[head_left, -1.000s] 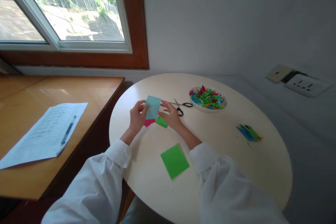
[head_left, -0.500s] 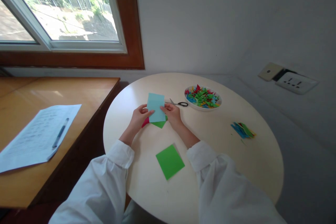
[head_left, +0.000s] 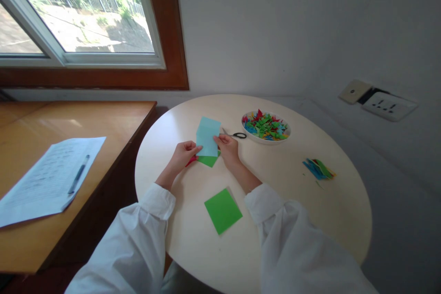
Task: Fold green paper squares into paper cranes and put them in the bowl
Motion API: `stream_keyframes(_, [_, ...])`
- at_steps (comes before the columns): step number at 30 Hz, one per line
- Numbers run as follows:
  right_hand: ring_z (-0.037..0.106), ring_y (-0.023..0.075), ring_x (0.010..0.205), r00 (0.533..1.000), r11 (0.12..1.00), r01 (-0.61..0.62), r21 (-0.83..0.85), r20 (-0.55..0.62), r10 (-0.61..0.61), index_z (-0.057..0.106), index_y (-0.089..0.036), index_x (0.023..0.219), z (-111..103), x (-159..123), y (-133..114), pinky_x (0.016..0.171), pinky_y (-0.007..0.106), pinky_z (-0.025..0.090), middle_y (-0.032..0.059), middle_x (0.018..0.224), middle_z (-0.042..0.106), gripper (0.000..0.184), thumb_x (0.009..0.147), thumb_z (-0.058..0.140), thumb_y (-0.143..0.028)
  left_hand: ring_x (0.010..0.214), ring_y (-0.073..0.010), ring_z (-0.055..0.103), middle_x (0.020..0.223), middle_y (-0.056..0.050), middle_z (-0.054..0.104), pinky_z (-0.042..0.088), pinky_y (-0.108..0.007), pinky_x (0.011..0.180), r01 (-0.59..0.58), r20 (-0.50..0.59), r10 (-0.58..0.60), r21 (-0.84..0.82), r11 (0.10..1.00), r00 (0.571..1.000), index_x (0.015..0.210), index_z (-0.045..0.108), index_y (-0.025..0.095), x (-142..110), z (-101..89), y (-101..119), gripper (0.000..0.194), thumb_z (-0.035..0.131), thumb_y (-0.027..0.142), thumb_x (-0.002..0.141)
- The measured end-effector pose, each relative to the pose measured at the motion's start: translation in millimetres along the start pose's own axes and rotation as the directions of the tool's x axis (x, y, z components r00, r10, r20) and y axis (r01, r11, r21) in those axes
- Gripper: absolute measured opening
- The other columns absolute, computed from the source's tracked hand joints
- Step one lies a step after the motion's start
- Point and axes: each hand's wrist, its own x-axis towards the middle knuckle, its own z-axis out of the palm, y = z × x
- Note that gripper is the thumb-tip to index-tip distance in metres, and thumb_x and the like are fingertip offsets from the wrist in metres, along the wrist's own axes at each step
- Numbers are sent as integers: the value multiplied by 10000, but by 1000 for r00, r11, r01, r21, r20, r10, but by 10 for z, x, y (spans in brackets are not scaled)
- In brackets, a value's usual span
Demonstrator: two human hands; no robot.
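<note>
A light blue sheet of paper (head_left: 208, 135) is held up between my two hands over the round table. My left hand (head_left: 183, 154) pinches its lower left corner, thumb in front. At the right edge, my right hand (head_left: 228, 147) grips it between thumb and fingers. Partly hidden beneath the sheet lie a green paper (head_left: 209, 161) and a red piece (head_left: 191, 161) close to my left fingers. Nearer to me, a green square of paper (head_left: 223, 211) rests flat. Scissors (head_left: 237, 135) with black handles lie just past my right hand, their blades partly covered.
A white bowl (head_left: 267, 141) full of colourful folded paper pieces stands at the back of the round table (head_left: 285, 220). Several coloured paper strips (head_left: 317, 170) lie at the right. On the wooden desk (head_left: 132, 119) at left are a written sheet (head_left: 44, 174) and a pen (head_left: 78, 174).
The blue sheet has shifted slightly up and right and turned a little. My left fingers have slid toward its lower corner. The other things on the table stay put.
</note>
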Motion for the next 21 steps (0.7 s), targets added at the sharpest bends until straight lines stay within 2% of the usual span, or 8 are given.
stream_keyframes(9, [584, 145, 550, 1000, 998, -6, 63, -11, 7, 595, -174, 685, 19, -26, -32, 554, 286, 491, 2, 620, 652, 298, 518, 721, -387, 432, -42, 330, 479, 68, 373, 241, -176, 406, -59, -53, 63, 66, 996, 997, 554, 454, 150, 3, -26, 4, 405, 664, 487, 633])
stream_keyframes(15, [560, 123, 534, 1000, 999, 3, 40, -29, -2, 578, -170, 639, 2, -9, -33, 525, 252, 469, -5, 605, 633, 343, 507, 712, -457, 492, -61, 396, 544, 37, 463, 309, -180, 443, -105, -110, 109, 40, 994, 988, 590, 527, 137, 52, -67, -52, 354, 664, 460, 641])
stream_keyframes(21, [536, 118, 521, 999, 1000, 5, 16, -37, -4, 560, -178, 614, 0, -11, -32, 520, 258, 461, -20, 563, 594, 362, 503, 711, -488, 517, -93, 502, 603, 7, 549, 405, -208, 475, -44, -89, 38, -67, 997, 995, 717, 587, 131, 65, -60, -80, 350, 689, 450, 615])
